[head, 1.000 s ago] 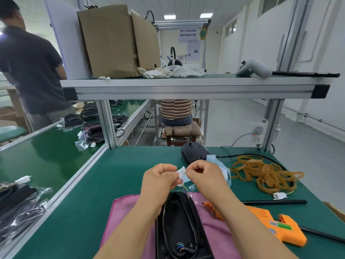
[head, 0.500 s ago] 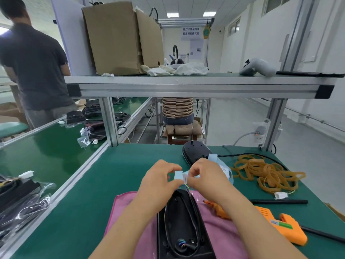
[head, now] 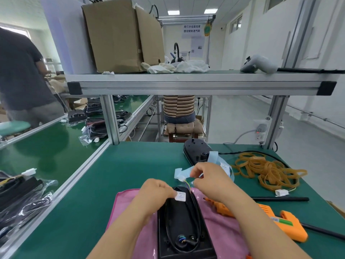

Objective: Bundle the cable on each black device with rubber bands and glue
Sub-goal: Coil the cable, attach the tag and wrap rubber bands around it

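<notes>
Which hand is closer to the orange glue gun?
Right. The right hand, pinching the wires, is beside the glue gun; the left hand, holding a label, is farther off over the black device.

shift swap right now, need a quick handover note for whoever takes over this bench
Left hand pinches a small white paper label at the top of the long black plastic device on the pink cloth.
Right hand holds the pale blue backing strip.
Tan rubber bands and orange glue gun lie at right, untouched.
No band or glue visible on its black cable yet.
</notes>
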Demonstrator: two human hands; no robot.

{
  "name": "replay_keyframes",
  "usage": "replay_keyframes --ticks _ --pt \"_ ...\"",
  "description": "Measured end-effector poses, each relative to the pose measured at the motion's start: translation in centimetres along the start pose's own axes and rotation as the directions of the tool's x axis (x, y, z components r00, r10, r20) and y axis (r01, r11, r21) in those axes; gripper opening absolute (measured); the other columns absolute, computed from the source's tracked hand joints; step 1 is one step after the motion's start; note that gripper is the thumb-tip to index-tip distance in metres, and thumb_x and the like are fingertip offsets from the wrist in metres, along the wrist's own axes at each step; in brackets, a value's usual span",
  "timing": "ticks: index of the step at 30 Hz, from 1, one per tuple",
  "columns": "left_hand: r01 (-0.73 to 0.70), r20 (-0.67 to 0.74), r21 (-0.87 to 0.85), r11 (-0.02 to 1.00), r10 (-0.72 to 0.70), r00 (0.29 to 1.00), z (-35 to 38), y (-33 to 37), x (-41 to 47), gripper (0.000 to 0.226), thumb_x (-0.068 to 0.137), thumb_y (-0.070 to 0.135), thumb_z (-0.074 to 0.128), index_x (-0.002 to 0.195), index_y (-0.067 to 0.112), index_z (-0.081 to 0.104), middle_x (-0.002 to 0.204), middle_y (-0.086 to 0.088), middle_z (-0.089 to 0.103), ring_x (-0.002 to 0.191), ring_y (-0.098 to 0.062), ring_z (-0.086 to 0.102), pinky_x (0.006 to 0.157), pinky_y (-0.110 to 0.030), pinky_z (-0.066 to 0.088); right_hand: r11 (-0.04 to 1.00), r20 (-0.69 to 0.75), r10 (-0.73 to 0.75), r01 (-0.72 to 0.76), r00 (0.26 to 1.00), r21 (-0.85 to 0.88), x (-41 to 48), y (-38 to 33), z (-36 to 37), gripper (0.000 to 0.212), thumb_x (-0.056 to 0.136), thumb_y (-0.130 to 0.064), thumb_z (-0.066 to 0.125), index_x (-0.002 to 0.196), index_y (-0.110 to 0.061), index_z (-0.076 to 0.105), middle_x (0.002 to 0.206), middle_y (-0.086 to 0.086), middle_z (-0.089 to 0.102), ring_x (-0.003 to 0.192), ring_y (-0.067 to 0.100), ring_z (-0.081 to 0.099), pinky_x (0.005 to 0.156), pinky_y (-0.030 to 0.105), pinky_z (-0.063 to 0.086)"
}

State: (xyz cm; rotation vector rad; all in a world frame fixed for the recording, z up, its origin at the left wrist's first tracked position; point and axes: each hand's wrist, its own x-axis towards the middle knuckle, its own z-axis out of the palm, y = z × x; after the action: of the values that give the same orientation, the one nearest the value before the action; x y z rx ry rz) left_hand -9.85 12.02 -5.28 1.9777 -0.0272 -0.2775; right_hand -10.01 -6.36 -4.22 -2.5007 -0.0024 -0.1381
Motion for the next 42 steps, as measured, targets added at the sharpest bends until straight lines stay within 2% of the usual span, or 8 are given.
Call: replay_keyframes --ticks 4,9,13,19,25,29,33,42 --pt "0.063 -0.019 0.05 0.997 -0.062 0.998 0.7 -1.0 -0.4 0.01 0.07 0.011 0.076 0.062 0.009 0.07 0.058 0.0 0.054 0.056 -0.016 0.045 0.059 -0.025 0.035 0.999 0.059 0.027 -0.028 0.998 0.019 -0.4 0.1 1.0 0.024 0.079 -0.009 0.055 0.069 -0.029 0.062 0.074 -0.014 0.063 0.067 0.0 0.055 0.06 0.019 0.044" --pt "-0.003 -0.105 0.39 0.921 0.048 0.993 1.4 -0.6 -0.9 0.024 0.077 0.017 0.062 0.056 0.015 0.051 0.046 0.002 0.041 0.046 -0.02 0.038 0.048 -0.026 0.031 1.0 0.127 0.019 -0.019 0.992 -0.005 -0.9 -0.2 1.6 0.012 0.078 -0.017 0.059 0.077 -0.026 0.067 0.082 -0.011 0.064 0.083 0.007 0.061 0.077 0.029 0.053" --pt "-0.002 -0.169 0.691 0.723 0.164 0.972 2.6 -0.1 -1.4 0.02 0.086 0.026 0.049 0.078 0.01 0.059 0.094 -0.007 0.058 0.09 -0.027 0.062 0.067 -0.033 0.044 0.998 0.125 0.014 -0.007 0.992 -0.055 -1.0 -0.2 2.1 0.005 0.076 -0.025 0.069 0.079 -0.021 0.067 0.087 -0.01 0.057 0.084 0.01 0.062 0.08 0.034 0.055" --pt "0.001 -0.125 0.861 0.509 0.21 0.97 3.1 0.3 -1.7 0.026 0.09 0.041 0.054 0.106 0.025 0.066 0.109 0.004 0.049 0.103 -0.018 0.057 0.076 -0.031 0.037 0.994 0.115 0.102 -0.095 0.988 -0.063 -1.2 -0.3 3.0 0.028 0.067 -0.036 0.077 0.079 -0.028 0.053 0.095 -0.008 0.052 0.081 0.012 0.056 0.074 0.034 0.05" --pt "-0.05 -0.19 0.759 0.649 0.295 0.936 2.0 -1.1 -1.6 0.042 0.078 0.045 0.072 0.104 0.029 0.044 0.106 0.007 0.035 0.102 -0.016 0.046 0.081 -0.035 0.047 0.992 0.123 0.125 -0.122 0.985 -0.028 -1.2 -0.2 3.0 0.033 0.07 -0.032 0.078 0.086 -0.025 0.051 0.094 -0.006 0.054 0.08 0.012 0.052 0.074 0.033 0.047" --pt "-0.075 -0.15 0.35 0.934 0.135 0.979 2.0 -3.2 -0.3 0.072 0.068 0.047 0.083 0.123 0.025 0.043 0.117 0.006 0.041 0.108 -0.013 0.049 0.088 -0.027 0.046 0.988 0.158 0.134 -0.145 0.978 0.057 -1.2 0.0 3.0 0.036 0.07 -0.032 0.08 0.089 -0.024 0.05 0.094 -0.005 0.053 0.077 0.011 0.048 0.068 0.028 0.041" --pt "-0.038 -0.093 0.065 0.997 0.044 0.995 2.5 -4.3 0.3 0.079 0.055 0.052 0.087 0.119 0.02 0.053 0.116 0.001 0.059 0.102 -0.014 0.063 0.088 -0.036 0.057 0.975 0.229 0.111 -0.151 0.967 0.165 -1.6 0.6 2.9 0.029 0.079 -0.032 0.073 0.097 -0.023 0.051 0.09 -0.006 0.048 0.073 0.007 0.043 0.062 0.021 0.036" --pt "-0.078 -0.143 0.244 0.967 0.115 0.983 3.4 -5.1 1.0 0.037 0.09 0.037 0.063 0.12 0.018 0.055 0.116 -0.004 0.059 0.114 -0.025 0.054 0.098 -0.045 0.046 0.969 0.233 0.109 -0.156 0.966 0.194 -1.9 0.8 3.0 0.016 0.086 -0.03 0.063 0.091 -0.031 0.048 0.093 -0.008 0.044 0.072 0.005 0.043 0.061 0.02 0.033"
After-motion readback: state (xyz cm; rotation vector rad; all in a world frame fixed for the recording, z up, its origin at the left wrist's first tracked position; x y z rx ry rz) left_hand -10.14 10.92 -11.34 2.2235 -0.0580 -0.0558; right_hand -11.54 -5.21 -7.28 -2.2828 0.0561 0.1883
